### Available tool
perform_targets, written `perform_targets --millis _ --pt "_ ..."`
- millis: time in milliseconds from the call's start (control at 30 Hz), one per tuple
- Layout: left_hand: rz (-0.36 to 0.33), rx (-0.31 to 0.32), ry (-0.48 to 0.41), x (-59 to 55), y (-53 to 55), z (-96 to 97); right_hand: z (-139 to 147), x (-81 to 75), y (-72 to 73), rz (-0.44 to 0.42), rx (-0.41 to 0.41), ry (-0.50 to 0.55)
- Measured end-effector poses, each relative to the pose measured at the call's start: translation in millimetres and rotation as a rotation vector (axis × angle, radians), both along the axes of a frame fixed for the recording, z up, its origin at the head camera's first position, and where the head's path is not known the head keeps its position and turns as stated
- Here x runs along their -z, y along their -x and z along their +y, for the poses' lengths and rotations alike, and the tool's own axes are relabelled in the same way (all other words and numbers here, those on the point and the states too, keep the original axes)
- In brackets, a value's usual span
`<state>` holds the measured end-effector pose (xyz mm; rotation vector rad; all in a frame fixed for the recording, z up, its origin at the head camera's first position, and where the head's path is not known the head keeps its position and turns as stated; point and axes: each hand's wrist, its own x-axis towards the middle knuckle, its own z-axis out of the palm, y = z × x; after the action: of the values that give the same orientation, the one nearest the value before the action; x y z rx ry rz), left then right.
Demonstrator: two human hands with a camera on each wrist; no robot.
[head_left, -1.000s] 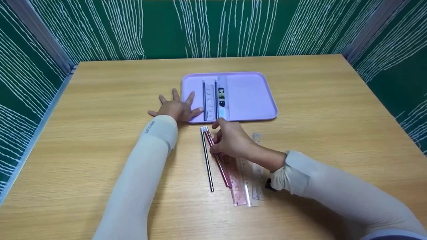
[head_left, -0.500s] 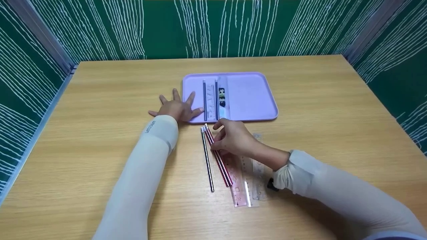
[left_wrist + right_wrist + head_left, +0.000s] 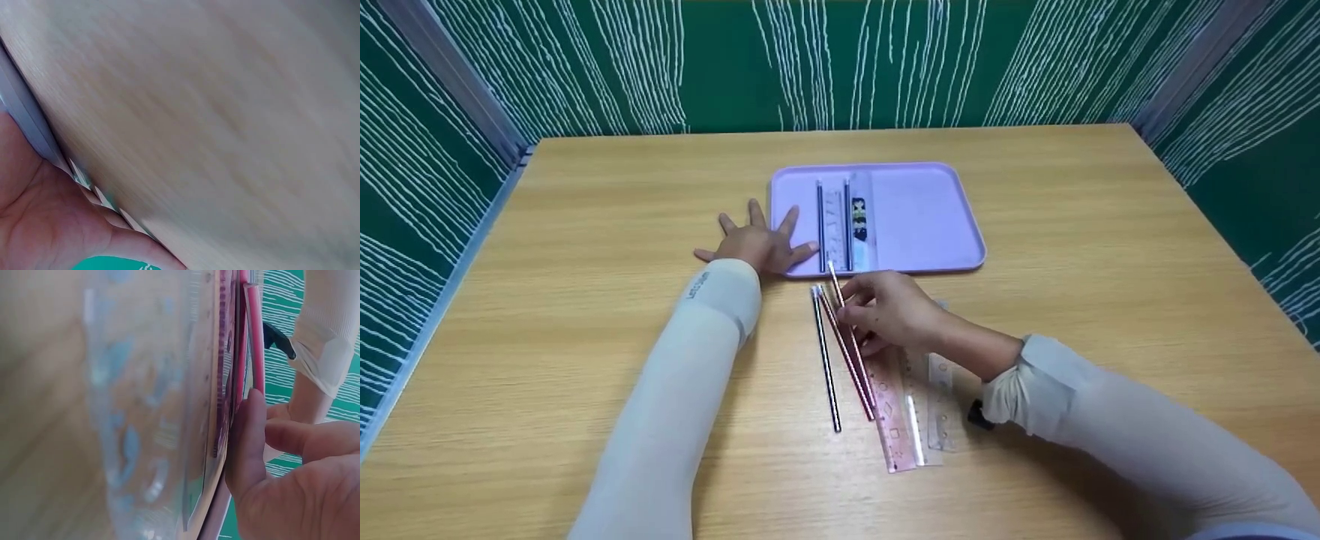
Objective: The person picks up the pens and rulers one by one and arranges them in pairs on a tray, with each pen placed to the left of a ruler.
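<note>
One slim red pencil [image 3: 857,360], glossy, striped and pale at its far end, is pinched by the fingers of the right hand [image 3: 896,307]. It slants over the table just short of the tray's near side; in the head view its far end overlaps the rim, and contact there cannot be told. Left hand [image 3: 754,246]: palm down, fingers splayed, thumb and index finger across the left edge of a lilac tray [image 3: 926,217], the other fingers over the table [image 3: 607,225]. The hands are apart.

Tray: smooth, shallow, rectangular, corners rounded. Contents, set lengthwise in its left half: two dark pencils [image 3: 820,225] and two flat transparent rulers, one with a wavy pattern [image 3: 832,225], one bearing cartoon figures [image 3: 861,225].

Two further pencils lie on the wood-grain table, one dark and striped [image 3: 826,360], one red [image 3: 840,341], their far ends close together. Pencils counted: five.

Beside them, three straight transparent rulers: one pink with shape outlines [image 3: 891,420], one clear with a bright streak [image 3: 928,454], one clear with printed marks [image 3: 939,375]. Rulers counted: five.

Two pale cloth sleeves [image 3: 682,397], fitted. Green panels [image 3: 720,75] behind carry irregular white lines.
</note>
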<state>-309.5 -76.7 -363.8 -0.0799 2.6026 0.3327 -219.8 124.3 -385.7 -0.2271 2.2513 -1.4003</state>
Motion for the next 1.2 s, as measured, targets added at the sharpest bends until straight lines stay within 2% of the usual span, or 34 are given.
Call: perform_targets --millis 167,433,600,1200 --pt "-0.014 0.018 0.015 -0.8 -0.1 -0.3 7.4 -1.7 1.2 -0.012 -0.016 0.017" --pt "-0.023 -0.002 0.012 -1.9 0.8 1.8 14.5 -3.4 4.7 -0.154 0.02 0.202" --pt "-0.03 -0.007 0.012 -2.1 1.4 1.9 19.1 -3.4 6.8 -0.204 0.036 0.235" --pt "-0.022 -0.008 0.024 -0.4 1.6 2.1 34.0 -6.2 11.4 -0.176 0.007 0.235"
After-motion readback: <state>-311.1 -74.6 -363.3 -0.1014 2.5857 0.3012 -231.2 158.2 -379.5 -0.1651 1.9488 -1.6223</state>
